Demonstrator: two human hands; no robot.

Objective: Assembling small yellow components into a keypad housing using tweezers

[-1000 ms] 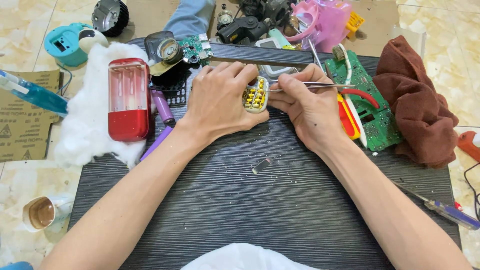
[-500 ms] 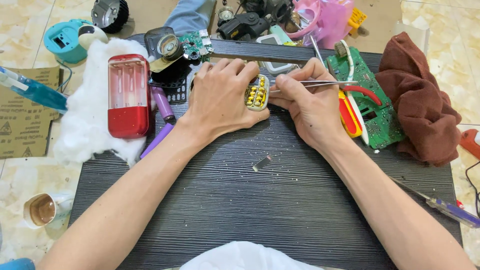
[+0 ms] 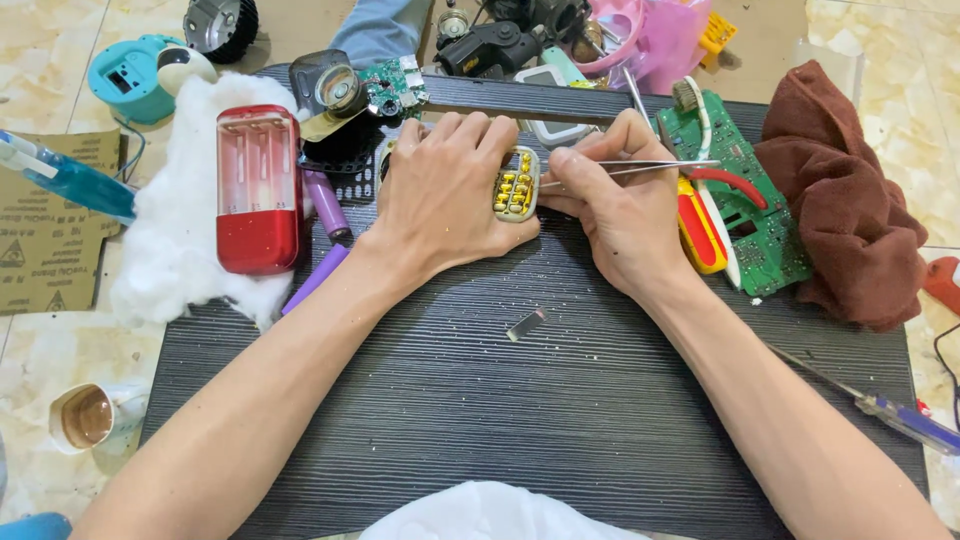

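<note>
Left hand (image 3: 445, 195) clamped flat over a small oval panel of yellow LEDs (image 3: 515, 185), fingers curled round its far edge, thumb tucked under its near edge, pinning it to the dark ribbed board (image 3: 480, 400). Right hand (image 3: 620, 215) pinched on slim metal tweezers (image 3: 640, 167), thumb and forefinger closed on the shafts, handle end pointing away to the right; whether the tips touch the LEDs cannot be told.

Taking the LED panel as landmark: just nearer the body, lying loose on the board, a small grey metal strip (image 3: 525, 324). To the left, beyond the left hand, two purple cylindrical cells (image 3: 325, 205), then a red-and-clear plastic casing (image 3: 258, 190) resting on white cotton wadding (image 3: 170, 260). Further left, off the board, a blue spray bottle (image 3: 70, 180) over a sheet of brown sandpaper (image 3: 45, 250). To the right, past the right hand, a red-and-yellow handled cutter (image 3: 700, 225) against a green circuit board (image 3: 760, 215), then a crumpled brown cloth (image 3: 840, 220). Far right and nearer, a blue-handled screwdriver (image 3: 900, 415). Beyond the panel, a heap of small parts and a pink plastic piece (image 3: 650, 40).
</note>
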